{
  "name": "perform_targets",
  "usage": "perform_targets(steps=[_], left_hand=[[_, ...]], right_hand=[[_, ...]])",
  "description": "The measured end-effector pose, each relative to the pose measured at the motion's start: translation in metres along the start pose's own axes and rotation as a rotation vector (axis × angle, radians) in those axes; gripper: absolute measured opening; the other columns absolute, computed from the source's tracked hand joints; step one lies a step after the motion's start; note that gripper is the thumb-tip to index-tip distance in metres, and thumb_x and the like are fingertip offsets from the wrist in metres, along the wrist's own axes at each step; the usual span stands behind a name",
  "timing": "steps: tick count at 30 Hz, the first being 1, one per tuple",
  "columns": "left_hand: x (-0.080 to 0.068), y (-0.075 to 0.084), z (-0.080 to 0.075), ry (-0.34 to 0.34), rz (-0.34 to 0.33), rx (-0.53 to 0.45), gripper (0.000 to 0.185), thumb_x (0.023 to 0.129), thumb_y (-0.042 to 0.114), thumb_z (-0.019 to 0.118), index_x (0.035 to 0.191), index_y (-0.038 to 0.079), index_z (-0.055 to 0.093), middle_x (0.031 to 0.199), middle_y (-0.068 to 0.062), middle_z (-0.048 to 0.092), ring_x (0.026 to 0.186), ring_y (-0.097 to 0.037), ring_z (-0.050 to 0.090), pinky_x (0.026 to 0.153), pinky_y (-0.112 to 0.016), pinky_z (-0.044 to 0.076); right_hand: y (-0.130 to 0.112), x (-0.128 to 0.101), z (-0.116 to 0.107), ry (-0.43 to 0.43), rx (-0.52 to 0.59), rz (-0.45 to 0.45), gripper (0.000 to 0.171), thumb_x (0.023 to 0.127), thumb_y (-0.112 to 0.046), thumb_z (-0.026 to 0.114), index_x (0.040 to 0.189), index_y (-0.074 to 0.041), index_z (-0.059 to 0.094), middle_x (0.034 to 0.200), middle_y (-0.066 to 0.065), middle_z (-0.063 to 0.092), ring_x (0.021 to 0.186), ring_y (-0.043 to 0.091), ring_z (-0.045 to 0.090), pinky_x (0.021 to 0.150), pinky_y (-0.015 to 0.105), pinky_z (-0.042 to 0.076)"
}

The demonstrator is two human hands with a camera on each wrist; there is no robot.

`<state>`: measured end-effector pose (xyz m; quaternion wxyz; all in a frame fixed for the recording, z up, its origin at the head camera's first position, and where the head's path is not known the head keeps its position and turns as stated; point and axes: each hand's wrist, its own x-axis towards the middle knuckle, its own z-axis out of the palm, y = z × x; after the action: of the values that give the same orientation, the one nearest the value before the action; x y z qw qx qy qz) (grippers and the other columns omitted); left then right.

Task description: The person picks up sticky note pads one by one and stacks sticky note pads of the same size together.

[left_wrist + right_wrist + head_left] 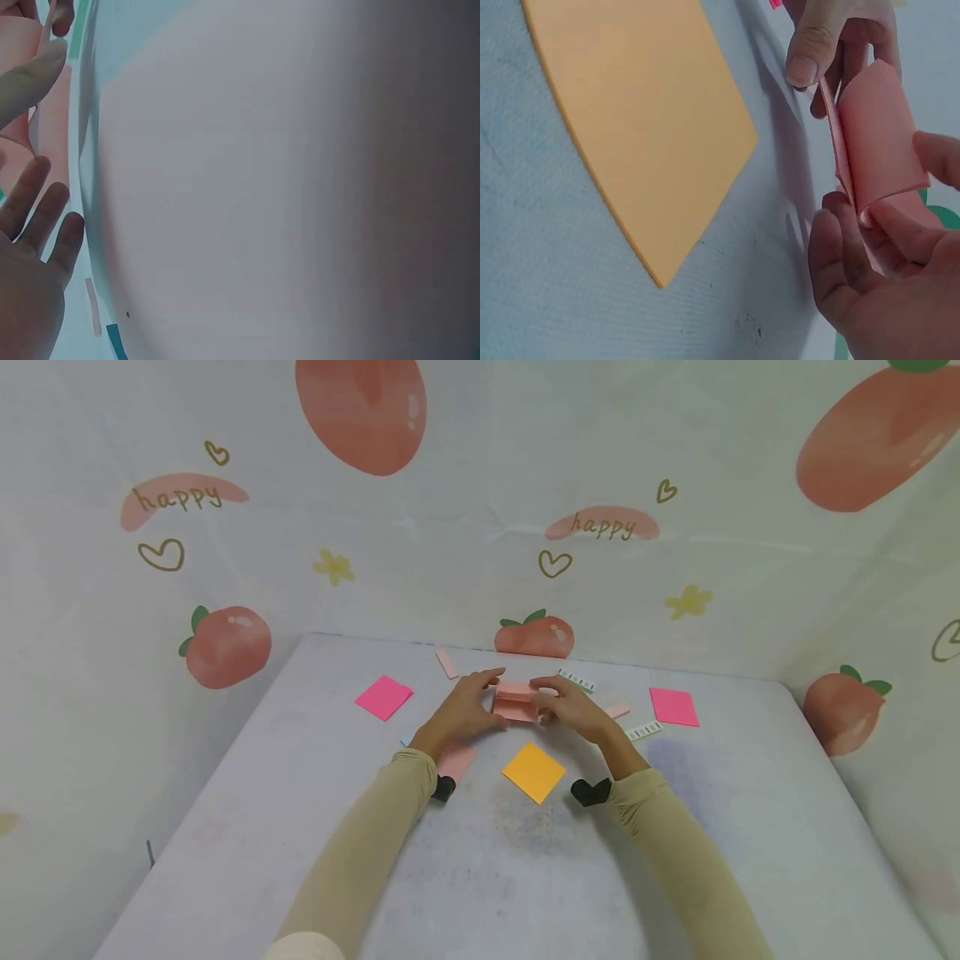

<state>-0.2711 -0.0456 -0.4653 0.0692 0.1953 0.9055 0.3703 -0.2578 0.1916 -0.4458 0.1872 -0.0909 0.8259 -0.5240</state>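
Observation:
A folded piece of pink paper (516, 710) is held between both hands above the far middle of the table. Its panels stand up from a crease, and one bends into a curve in the right wrist view. My left hand (467, 703) pinches its left side, the thumb (810, 56) against one edge. From the right, my right hand (576, 706) grips the other end with thumb and fingers. An orange square of paper (534, 772) lies nearer me, between the forearms. Below the left wrist, a pink sheet (456, 760) is partly covered.
Bright pink squares lie left (384, 697) and right (674, 707). A pale pink strip (447, 663) is behind the left hand. Patterned white strips (644, 731) lie near the right hand. A fruit-printed cloth wall (450, 560) rises behind the table. A pale surface (262, 187) fills most of the left wrist view.

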Motion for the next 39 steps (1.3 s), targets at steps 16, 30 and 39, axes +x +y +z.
perform_targets(steps=[16, 30, 39], left_hand=[[0.000, 0.005, 0.004, 0.008, 0.020, -0.042, 0.094, 0.079, 0.031, 0.088, 0.158, 0.023, 0.038, 0.146, -0.005, 0.057, 0.136, -0.027, 0.050, 0.115, -0.048, 0.043], [0.009, 0.009, 0.012, -0.056, -0.051, -0.026, 0.067, 0.083, 0.032, 0.084, 0.144, 0.020, 0.059, 0.144, -0.004, 0.056, 0.124, -0.023, 0.056, 0.109, -0.041, 0.048], [0.014, 0.009, 0.014, -0.096, -0.047, 0.033, 0.055, 0.089, 0.032, 0.078, 0.139, 0.015, 0.064, 0.151, -0.001, 0.054, 0.138, -0.027, 0.049, 0.118, -0.042, 0.041]], right_hand=[[0.003, -0.005, -0.005, 0.001, -0.060, -0.012, 0.064, 0.100, -0.035, 0.063, 0.155, -0.008, 0.041, 0.147, 0.013, 0.050, 0.106, 0.031, 0.062, 0.096, 0.036, 0.048], [0.010, -0.003, -0.004, -0.011, -0.404, -0.119, 0.066, 0.093, -0.014, 0.072, 0.148, 0.009, 0.045, 0.159, 0.028, 0.033, 0.122, 0.039, 0.061, 0.105, 0.050, 0.051], [0.009, -0.005, -0.004, 0.030, -0.523, -0.121, 0.063, 0.091, -0.018, 0.075, 0.142, 0.009, 0.052, 0.155, 0.028, 0.040, 0.111, 0.031, 0.054, 0.100, 0.045, 0.047]])
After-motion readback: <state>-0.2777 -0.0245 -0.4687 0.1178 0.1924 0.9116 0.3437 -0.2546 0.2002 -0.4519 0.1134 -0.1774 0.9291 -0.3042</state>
